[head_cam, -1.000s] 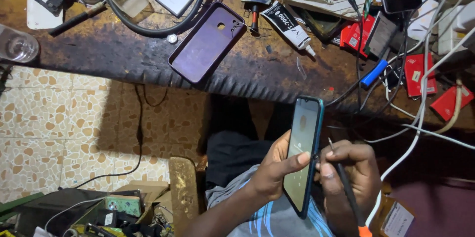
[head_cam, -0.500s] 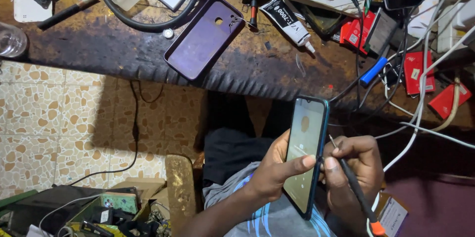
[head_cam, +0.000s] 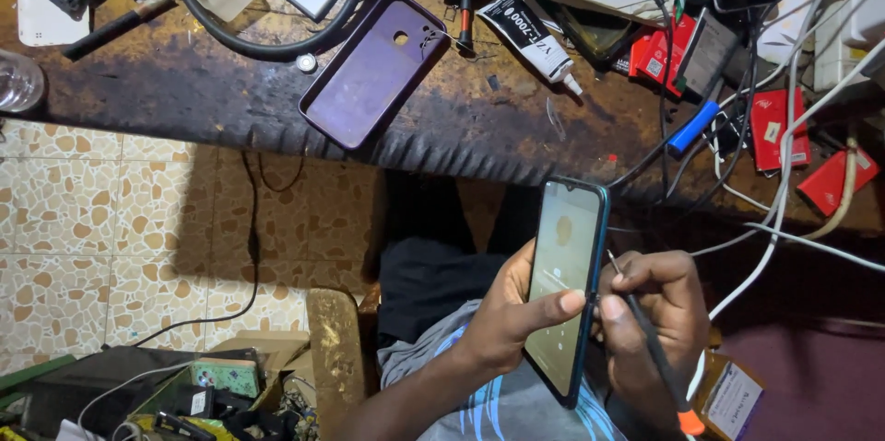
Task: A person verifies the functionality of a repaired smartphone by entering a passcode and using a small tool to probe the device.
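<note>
Purple phone case (head_cam: pixel 373 72), perhaps teal-edged phone (head_cam: pixel 564 289).

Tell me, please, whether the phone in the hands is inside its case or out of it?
Out of it. The phone is held bare in the left hand, while the purple case lies empty on the workbench, inner side up.
</note>
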